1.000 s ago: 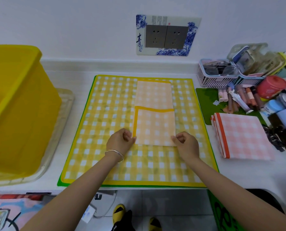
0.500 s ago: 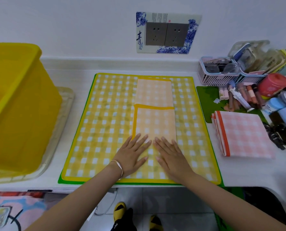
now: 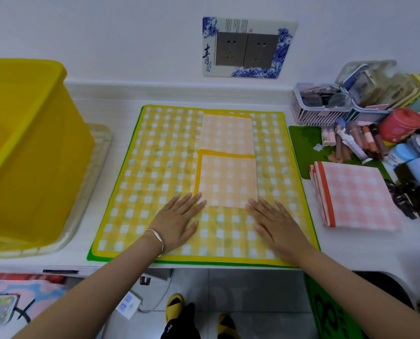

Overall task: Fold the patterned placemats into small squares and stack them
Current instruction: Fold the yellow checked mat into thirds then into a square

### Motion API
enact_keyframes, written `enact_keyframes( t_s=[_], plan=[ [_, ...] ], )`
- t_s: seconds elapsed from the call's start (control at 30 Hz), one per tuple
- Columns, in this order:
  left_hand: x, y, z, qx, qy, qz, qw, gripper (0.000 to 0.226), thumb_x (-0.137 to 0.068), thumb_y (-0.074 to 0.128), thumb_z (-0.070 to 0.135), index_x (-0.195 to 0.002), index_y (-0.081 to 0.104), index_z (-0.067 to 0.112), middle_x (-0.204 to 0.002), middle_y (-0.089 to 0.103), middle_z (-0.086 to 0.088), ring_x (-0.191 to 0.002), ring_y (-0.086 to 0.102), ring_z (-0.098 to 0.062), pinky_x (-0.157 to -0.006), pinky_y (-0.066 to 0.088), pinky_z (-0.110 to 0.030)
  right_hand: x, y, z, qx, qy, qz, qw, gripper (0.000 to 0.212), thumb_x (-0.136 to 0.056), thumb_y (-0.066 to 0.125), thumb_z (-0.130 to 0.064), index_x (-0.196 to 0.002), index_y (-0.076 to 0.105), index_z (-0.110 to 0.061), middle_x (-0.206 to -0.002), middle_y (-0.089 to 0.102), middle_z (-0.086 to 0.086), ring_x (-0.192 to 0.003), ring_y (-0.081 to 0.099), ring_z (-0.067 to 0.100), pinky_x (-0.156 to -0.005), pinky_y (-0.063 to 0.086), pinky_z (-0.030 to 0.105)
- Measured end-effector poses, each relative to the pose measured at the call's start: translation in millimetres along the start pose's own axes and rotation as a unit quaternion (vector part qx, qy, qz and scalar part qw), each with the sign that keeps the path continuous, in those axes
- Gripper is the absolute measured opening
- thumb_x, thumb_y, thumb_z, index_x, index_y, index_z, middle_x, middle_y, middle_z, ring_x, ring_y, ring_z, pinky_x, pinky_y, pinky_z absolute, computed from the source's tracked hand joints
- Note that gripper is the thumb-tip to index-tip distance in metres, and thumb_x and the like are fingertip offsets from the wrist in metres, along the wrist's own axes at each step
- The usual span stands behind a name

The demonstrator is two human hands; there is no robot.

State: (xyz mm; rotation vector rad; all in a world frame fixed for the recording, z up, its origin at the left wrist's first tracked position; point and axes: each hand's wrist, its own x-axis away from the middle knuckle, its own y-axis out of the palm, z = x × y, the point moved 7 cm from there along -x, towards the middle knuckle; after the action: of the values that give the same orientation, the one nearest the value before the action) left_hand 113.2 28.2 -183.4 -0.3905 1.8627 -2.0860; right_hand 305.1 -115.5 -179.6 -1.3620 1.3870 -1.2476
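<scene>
Placemats: orange checked one (image 3: pixel 227 167) lies folded in a strip mid-table on the spread yellow checked mat (image 3: pixel 160 172), left hand (image 3: pixel 177 221) and right hand (image 3: pixel 275 223) flat, fingers open, flanking its near edge, pink folded stack (image 3: pixel 353 194) right.

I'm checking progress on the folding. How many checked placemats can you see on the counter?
At least 3: a large yellow placemat spread flat, a pale orange placemat part-folded on it, and a folded pink placemat to the right, whose layered edge may hide more.
</scene>
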Motion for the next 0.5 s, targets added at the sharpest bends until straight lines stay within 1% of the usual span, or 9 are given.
enact_keyframes(
  t_s=[0.03,0.07,0.13,0.17,0.23,0.27,0.33,0.4,0.5],
  plan=[
    [0,-1,0,0.005,-0.001,-0.004,1.0,0.055,-0.094,0.025,0.042,-0.145,0.032,0.021,-0.152,0.027,0.0,-0.14,0.027,-0.022,-0.111,0.015,-0.037,0,-3,-1,0.007,-0.001,0.01,1.0,0.054,-0.098,0.009,-0.048,-0.149,0.018,-0.032,-0.154,0.01,-0.016,-0.144,0.002,0.004,-0.116,-0.007,0.029],
    [-1,-2,0,0.017,-0.002,-0.004,1.0,0.055,-0.094,0.025,0.043,-0.144,0.034,0.021,-0.152,0.028,0.0,-0.14,0.027,-0.022,-0.111,0.015,-0.037,-2,-6,-2,0.017,0.001,0.023,1.0,0.055,-0.098,0.01,-0.048,-0.147,0.027,-0.029,-0.153,0.02,-0.013,-0.143,0.012,0.007,-0.116,-0.003,0.029],
    [-3,-4,1,0.042,-0.012,-0.002,0.999,0.057,-0.093,0.024,0.045,-0.143,0.036,0.022,-0.152,0.028,0.001,-0.141,0.023,-0.021,-0.115,0.015,-0.037,-9,-15,-7,0.044,-0.008,0.058,0.997,0.055,-0.1,0.016,-0.044,-0.136,0.048,-0.021,-0.143,0.044,-0.005,-0.136,0.036,0.015,-0.114,0.011,0.032],
    [-4,-6,2,0.047,-0.017,0.003,0.999,0.058,-0.093,0.023,0.047,-0.142,0.038,0.022,-0.151,0.03,0.001,-0.142,0.022,-0.021,-0.116,0.016,-0.039,-12,-18,-9,0.056,-0.016,0.076,0.995,0.05,-0.099,0.023,-0.041,-0.129,0.056,-0.017,-0.135,0.054,-0.001,-0.129,0.046,0.019,-0.112,0.019,0.033],
    [-8,-10,4,0.047,-0.02,0.017,0.999,0.06,-0.092,0.022,0.05,-0.138,0.044,0.02,-0.148,0.036,0.0,-0.142,0.022,-0.021,-0.116,0.015,-0.038,-20,-22,-13,0.088,-0.055,0.116,0.988,0.036,-0.09,0.045,-0.026,-0.118,0.063,-0.012,-0.119,0.065,0.005,-0.115,0.059,0.024,-0.104,0.036,0.034],
    [-10,-12,4,0.044,-0.019,0.018,0.999,0.061,-0.091,0.022,0.052,-0.136,0.046,0.019,-0.146,0.039,0.0,-0.142,0.021,-0.022,-0.116,0.012,-0.036,-25,-23,-13,0.103,-0.07,0.126,0.984,0.034,-0.083,0.058,-0.015,-0.117,0.064,-0.01,-0.116,0.066,0.007,-0.112,0.061,0.025,-0.099,0.044,0.035],
    [-15,-15,6,0.042,-0.019,0.018,0.999,0.064,-0.088,0.021,0.054,-0.134,0.047,0.018,-0.143,0.043,-0.001,-0.142,0.02,-0.022,-0.115,0.008,-0.033,-35,-22,-13,0.115,-0.073,0.117,0.984,0.057,-0.063,0.077,0.003,-0.118,0.064,-0.008,-0.118,0.065,0.009,-0.11,0.062,0.026,-0.091,0.051,0.036],
    [-19,-17,6,0.05,-0.027,0.003,0.998,0.071,-0.084,0.017,0.059,-0.136,0.042,0.018,-0.141,0.042,-0.001,-0.143,0.018,-0.021,-0.115,0.005,-0.031,-42,-25,-13,0.118,-0.066,0.112,0.985,0.07,-0.05,0.084,0.007,-0.116,0.065,-0.007,-0.117,0.066,0.009,-0.107,0.064,0.025,-0.085,0.054,0.035],
    [-21,-22,5,0.07,-0.036,-0.006,0.997,0.075,-0.08,0.021,0.063,-0.139,0.037,0.019,-0.139,0.041,-0.001,-0.14,0.023,-0.021,-0.117,0.009,-0.034,-48,-31,-16,0.108,-0.063,0.117,0.985,0.075,-0.039,0.089,0.007,-0.11,0.069,-0.008,-0.111,0.069,0.006,-0.099,0.068,0.02,-0.074,0.056,0.03]
  ],
)
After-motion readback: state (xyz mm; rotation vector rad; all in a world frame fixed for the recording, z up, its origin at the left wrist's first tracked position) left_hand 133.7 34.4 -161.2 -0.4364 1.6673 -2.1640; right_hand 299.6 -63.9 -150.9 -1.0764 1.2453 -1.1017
